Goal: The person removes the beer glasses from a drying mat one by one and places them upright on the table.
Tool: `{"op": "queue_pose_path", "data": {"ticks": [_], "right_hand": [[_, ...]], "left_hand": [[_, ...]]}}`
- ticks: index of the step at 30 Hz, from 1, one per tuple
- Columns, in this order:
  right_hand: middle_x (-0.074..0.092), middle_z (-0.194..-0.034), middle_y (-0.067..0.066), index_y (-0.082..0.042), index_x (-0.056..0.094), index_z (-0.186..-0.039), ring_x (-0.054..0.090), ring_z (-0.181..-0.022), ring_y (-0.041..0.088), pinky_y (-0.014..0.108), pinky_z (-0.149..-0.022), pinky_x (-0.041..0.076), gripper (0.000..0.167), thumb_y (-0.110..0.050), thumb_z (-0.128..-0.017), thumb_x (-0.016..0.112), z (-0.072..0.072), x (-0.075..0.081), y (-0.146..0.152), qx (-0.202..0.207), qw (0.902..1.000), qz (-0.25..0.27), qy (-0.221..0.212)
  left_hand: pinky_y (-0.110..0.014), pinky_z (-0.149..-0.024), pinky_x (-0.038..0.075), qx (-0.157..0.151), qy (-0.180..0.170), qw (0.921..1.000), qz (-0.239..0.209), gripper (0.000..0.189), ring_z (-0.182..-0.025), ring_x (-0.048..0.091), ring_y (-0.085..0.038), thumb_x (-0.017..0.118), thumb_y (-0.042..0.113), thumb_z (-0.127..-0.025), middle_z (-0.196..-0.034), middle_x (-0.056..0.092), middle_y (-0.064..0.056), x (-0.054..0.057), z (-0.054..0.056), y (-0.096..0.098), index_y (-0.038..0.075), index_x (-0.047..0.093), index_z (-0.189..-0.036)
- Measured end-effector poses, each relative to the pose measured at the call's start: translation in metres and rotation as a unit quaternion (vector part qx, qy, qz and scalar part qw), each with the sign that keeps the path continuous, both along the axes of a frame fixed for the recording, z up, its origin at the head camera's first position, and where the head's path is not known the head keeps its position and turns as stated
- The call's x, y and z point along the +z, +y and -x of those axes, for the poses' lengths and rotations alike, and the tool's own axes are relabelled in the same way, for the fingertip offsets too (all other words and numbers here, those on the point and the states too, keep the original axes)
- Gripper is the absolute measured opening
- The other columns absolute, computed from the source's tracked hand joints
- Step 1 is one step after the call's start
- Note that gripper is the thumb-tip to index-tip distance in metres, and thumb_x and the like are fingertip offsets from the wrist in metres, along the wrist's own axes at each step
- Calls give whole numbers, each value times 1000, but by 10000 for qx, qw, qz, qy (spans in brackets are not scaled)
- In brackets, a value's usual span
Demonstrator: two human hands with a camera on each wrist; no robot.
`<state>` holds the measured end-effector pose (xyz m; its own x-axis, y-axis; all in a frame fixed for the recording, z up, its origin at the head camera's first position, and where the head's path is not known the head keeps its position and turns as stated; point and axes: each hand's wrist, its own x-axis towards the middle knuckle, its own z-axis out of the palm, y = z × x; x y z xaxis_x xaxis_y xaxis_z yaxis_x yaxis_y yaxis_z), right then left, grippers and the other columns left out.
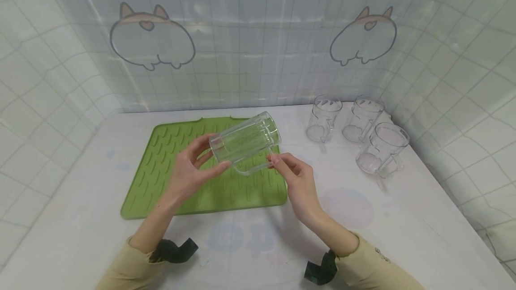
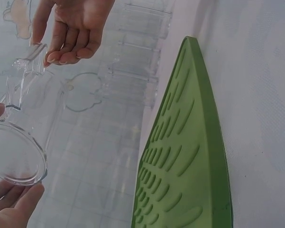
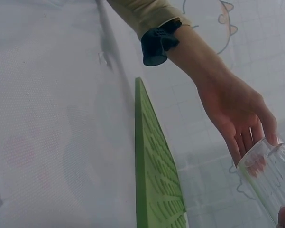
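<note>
A clear glass mug [image 1: 246, 140] is held tilted on its side above the green ridged drying mat [image 1: 161, 182]. Its rim points to the upper right and its handle hangs on the near side. My left hand [image 1: 193, 164] grips the mug around its base end, thumb below and fingers behind. My right hand [image 1: 296, 182] pinches the handle near the rim end between thumb and fingers. In the left wrist view the mug's round base [image 2: 16, 154] faces the camera, with left fingers on both sides of it. The right wrist view shows only part of the mug [image 3: 270, 173].
On the right of the white table [image 1: 250, 254] stand three more clear mugs, one at the back [image 1: 322, 120], one beside it [image 1: 363, 120] and one nearer [image 1: 380, 149]. A tiled-pattern backdrop [image 1: 258, 57] rises behind and along both sides.
</note>
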<state>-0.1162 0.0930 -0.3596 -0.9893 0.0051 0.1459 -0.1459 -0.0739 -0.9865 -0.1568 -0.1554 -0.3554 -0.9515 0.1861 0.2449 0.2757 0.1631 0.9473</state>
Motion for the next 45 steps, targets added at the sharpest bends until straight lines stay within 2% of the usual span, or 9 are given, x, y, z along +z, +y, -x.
{"op": "queue_pose_path", "data": {"ticks": [2,7,14,17,25,32,35,40,45], "right_hand": [[69,-111,17,-4,71,-109,64,-103,21,40,-111,45,26,-26,-99,61,0,0,0,12,10000,10,-2],[71,-107,7,-4,71,-110,63,-105,21,41,-112,44,27,-26,-100,60,0,0,0,54,10000,32,-16],[71,-103,9,-1,70,-112,62,-106,22,41,-114,40,28,-24,-102,57,1,1,0,136,9996,241,46],[71,-98,5,0,70,-111,61,-105,22,41,-113,39,28,-23,-102,57,1,2,-1,151,9994,312,52],[73,-92,-2,4,69,-110,62,-102,19,38,-110,41,24,-15,-101,57,1,5,-3,346,9954,897,-27],[72,-90,-1,14,62,-117,62,-98,16,35,-110,42,31,-12,-102,54,2,6,-3,515,9918,1159,-160],[72,-89,-1,10,65,-114,62,-98,16,35,-111,40,27,-11,-101,54,1,7,-4,592,9896,1298,-178],[72,-89,-1,-6,72,-102,63,-98,16,34,-111,41,18,-9,-100,54,-1,8,-3,809,9848,1527,-147],[72,-90,-3,-14,74,-97,61,-101,15,33,-112,40,22,-7,-100,54,-2,9,-3,1064,9810,1621,-118]], "left_hand": [[-20,-102,52,-1,-6,10000,31,68,-132,53,-31,80,4,-82,-140,54,-12,0,0,0,5,49,-142],[-19,-100,52,-31,-27,9999,134,69,-133,52,-33,80,5,-82,-142,53,-14,0,1,-1,5,48,-143],[-21,-100,52,-144,-157,9990,382,71,-136,49,-37,81,10,-83,-147,48,-16,1,1,-2,6,45,-145],[-23,-102,51,-215,-196,9986,444,72,-137,48,-38,80,10,-84,-149,47,-17,1,1,-2,6,44,-146],[-28,-108,48,-272,-159,9982,519,76,-135,50,-33,83,10,-81,-145,51,-16,-2,4,-2,4,44,-146],[-30,-111,45,-301,-325,9972,607,80,-137,48,-32,84,10,-79,-146,50,-16,-3,5,-1,1,42,-147],[-36,-113,44,-357,-446,9963,637,82,-138,47,-33,85,12,-79,-148,49,-16,-3,5,0,2,41,-148],[-44,-115,42,-508,-625,9948,623,82,-139,45,-36,85,13,-79,-149,47,-14,-5,4,2,4,41,-148],[-44,-117,40,-524,-538,9946,711,80,-139,44,-34,86,12,-78,-147,50,-14,-8,4,4,5,44,-146]]}}
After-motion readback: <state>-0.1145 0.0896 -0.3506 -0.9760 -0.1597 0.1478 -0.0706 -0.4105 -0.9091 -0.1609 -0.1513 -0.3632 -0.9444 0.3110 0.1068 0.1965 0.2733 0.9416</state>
